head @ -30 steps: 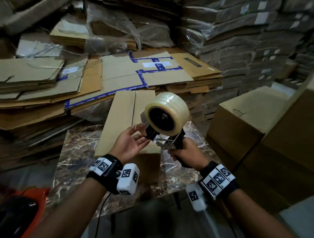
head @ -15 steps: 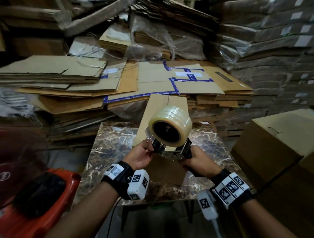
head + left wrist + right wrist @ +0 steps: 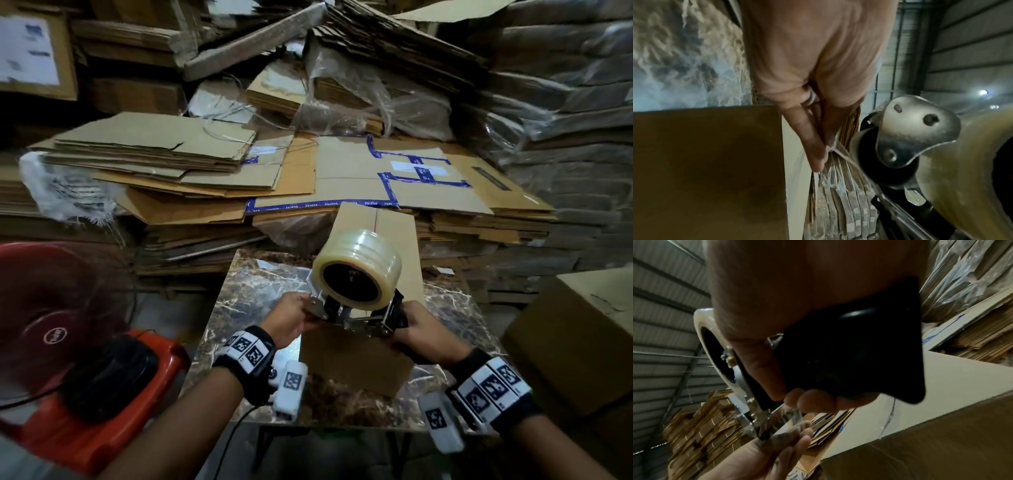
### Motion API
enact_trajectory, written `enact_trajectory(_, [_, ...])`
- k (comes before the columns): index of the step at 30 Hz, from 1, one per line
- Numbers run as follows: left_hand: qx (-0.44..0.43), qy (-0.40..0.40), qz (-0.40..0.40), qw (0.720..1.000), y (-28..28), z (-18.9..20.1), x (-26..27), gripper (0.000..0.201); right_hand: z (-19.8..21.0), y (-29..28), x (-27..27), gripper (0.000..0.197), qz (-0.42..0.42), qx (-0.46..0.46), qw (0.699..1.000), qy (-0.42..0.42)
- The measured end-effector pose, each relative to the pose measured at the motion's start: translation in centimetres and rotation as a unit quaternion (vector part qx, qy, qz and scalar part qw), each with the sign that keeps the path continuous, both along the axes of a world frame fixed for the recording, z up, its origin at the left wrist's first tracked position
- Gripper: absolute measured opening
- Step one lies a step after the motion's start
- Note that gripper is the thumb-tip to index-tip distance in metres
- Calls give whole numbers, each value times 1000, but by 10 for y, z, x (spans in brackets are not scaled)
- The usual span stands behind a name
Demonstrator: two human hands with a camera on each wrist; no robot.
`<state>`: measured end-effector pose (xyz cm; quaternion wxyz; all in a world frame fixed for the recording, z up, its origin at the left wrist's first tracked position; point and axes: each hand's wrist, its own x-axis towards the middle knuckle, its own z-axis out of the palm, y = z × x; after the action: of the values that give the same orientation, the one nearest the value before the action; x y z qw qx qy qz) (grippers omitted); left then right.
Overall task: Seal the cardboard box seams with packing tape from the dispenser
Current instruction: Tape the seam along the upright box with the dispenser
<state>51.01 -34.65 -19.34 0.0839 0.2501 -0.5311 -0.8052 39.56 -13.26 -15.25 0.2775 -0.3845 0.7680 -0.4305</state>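
A long plain cardboard box (image 3: 356, 356) lies on the marble table (image 3: 246, 291), its top seam running away from me. Above its near end my right hand (image 3: 424, 337) grips the black handle (image 3: 849, 345) of the tape dispenser (image 3: 359, 318), which carries a clear tape roll (image 3: 359, 267). At the dispenser's metal front my left hand (image 3: 291, 320) pinches the loose tape end (image 3: 835, 147) between thumb and fingers (image 3: 813, 146). In the left wrist view the box (image 3: 705, 170) sits just below that hand. The seam (image 3: 890, 418) shows no tape in the right wrist view.
Stacks of flattened cardboard (image 3: 205, 164) rise behind the table, some edged with blue tape (image 3: 421, 171). A large brown box (image 3: 575, 342) stands close on the right. A red stool (image 3: 102, 428) with a black item and a red fan (image 3: 51, 308) sit at the left.
My left hand, open-palmed beside the dispenser a second ago, now pinches the tape end at its front. The right hand keeps its grip on the handle. My view has tilted upward.
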Motion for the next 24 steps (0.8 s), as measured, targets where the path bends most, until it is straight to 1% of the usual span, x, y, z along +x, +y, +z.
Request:
enact_trajectory(2, [-32,-17,-20,999,-8,-3,0,42,3,-1,-1,13,-6,8,1000,7])
enact_trajectory(4, [-54,-20,-38,998,-14,-4,0,23,2,-3,-4,15,-5,20,1000,17])
enact_trajectory(5, [-65,-14,-46,997,-16,-4,0,18,0,-5,-6,16,-3,27,999,25])
enact_trajectory(8, [-105,-9,-67,992,-22,-9,-2,25,-6,-9,-14,16,-3,38,998,45])
enact_trajectory(10, [-120,-7,-80,989,-25,-10,-3,25,-8,-12,-17,18,-2,41,998,55])
enact_trajectory(14, [-95,-10,-92,991,-34,-11,-6,17,-7,-12,-20,22,-2,52,996,68])
enact_trajectory(17, [-98,-23,-119,988,-39,-10,-8,35,-3,-10,-20,16,1,54,997,54])
enact_trajectory(18, [-105,-28,-126,986,-41,-9,-9,35,0,-10,-19,14,3,52,998,44])
enact_trajectory(21, [-132,-39,-153,979,-47,-9,-12,23,4,-12,-19,15,10,45,998,33])
enact_trajectory(24, [-179,-52,-190,964,-53,-6,-16,24,3,-14,-27,16,11,53,997,50])
